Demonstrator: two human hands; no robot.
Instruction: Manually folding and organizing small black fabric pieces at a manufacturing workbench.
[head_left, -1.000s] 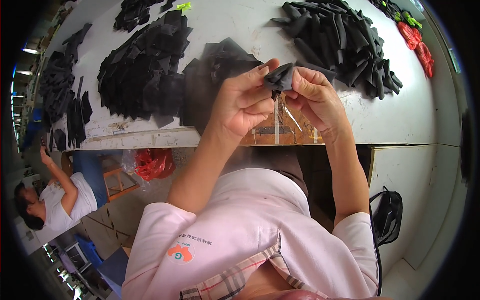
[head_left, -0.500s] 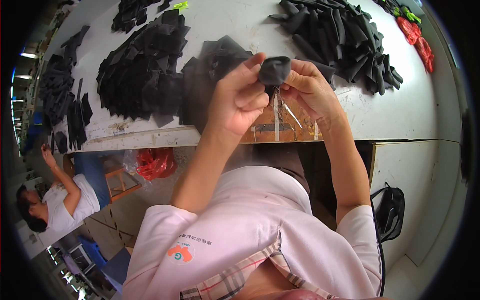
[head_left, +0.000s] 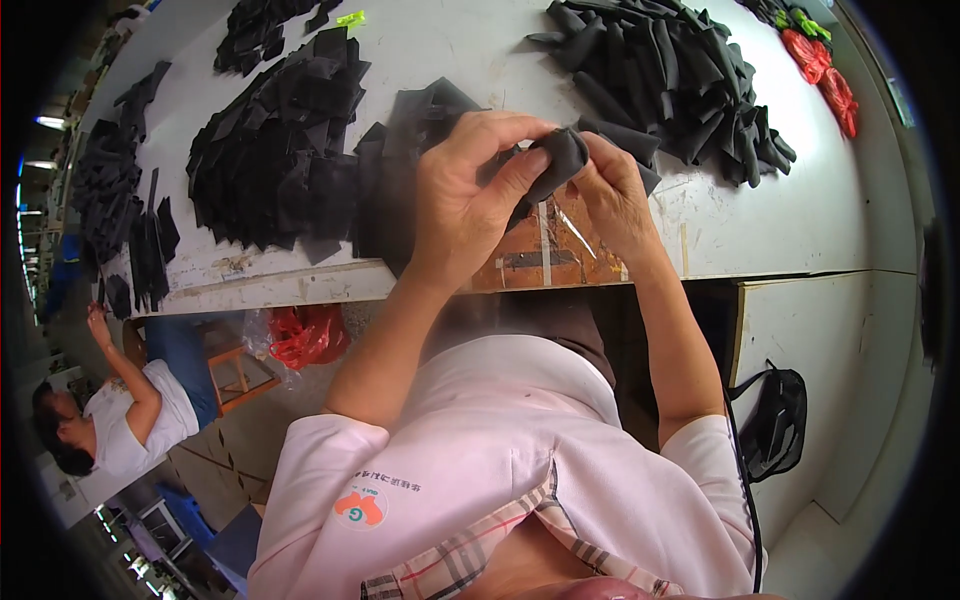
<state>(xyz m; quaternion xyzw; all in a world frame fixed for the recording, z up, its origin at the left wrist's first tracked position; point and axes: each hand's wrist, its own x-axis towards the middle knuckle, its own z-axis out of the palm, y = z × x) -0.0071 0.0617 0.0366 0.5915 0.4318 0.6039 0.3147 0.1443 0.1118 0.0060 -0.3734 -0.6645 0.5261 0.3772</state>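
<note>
Between my two hands is a small black fabric tube (head_left: 566, 160), held up over the table's near edge. My left hand (head_left: 478, 185) closes on its left side, thumb on the near face and fingers behind. At its right end, the fingertips of my right hand (head_left: 612, 195) pinch the cloth. Under my hands lies a brown board (head_left: 570, 255) with strips of tape on it. Flat black fabric pieces (head_left: 385, 190) are heaped just left of my left hand. Beyond my right hand sits a pile of black fabric tubes (head_left: 670, 80).
More black fabric piles (head_left: 270, 150) cover the left of the white table (head_left: 790, 220). Red plastic bags (head_left: 820, 80) lie at the far right. A black bag (head_left: 775, 420) hangs below the table at right. Another person (head_left: 130, 410) sits at left, beside a red bag (head_left: 305, 335).
The tube has tilted and come slightly nearer and to the right. My left hand has shifted from its edge to a fuller grip, thumb across it. My right hand still pinches it.
</note>
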